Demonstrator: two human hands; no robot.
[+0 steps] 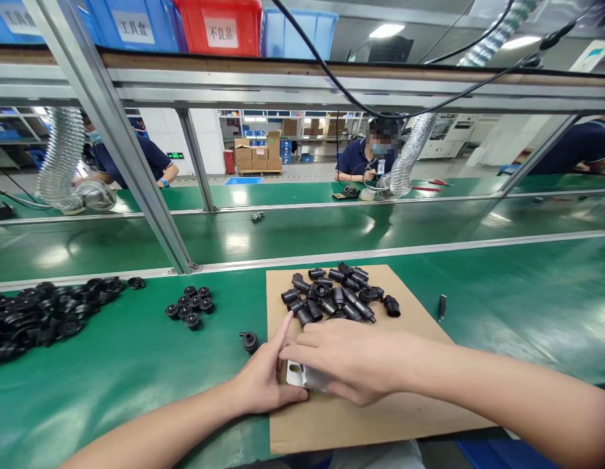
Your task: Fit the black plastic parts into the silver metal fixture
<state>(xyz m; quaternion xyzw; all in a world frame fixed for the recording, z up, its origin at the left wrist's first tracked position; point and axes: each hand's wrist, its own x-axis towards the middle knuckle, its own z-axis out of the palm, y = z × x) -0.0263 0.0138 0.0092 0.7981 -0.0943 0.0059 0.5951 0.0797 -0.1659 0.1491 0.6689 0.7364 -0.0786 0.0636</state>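
Note:
A shiny metal bracket (296, 374) with an oval slot lies low on the cardboard sheet (409, 410), mostly covered by my hands. My left hand (263, 381) grips its left side, the thumb along the near edge and the index finger stretched forward. From the right, my right hand (351, 358) reaches over the bracket with curled fingers; whatever is under them is hidden. Just beyond my fingers is a loose pile of black cylindrical plastic parts (337, 296). One black part with a side spout (250, 341) stands left of the cardboard, close to my left hand.
Several round black caps (192, 305) are grouped on the green table (209, 355), with a large heap of black parts (36, 316) at far left. A small dark tool (442, 307) lies right. A metal frame post (136, 163) rises ahead; co-workers sit beyond.

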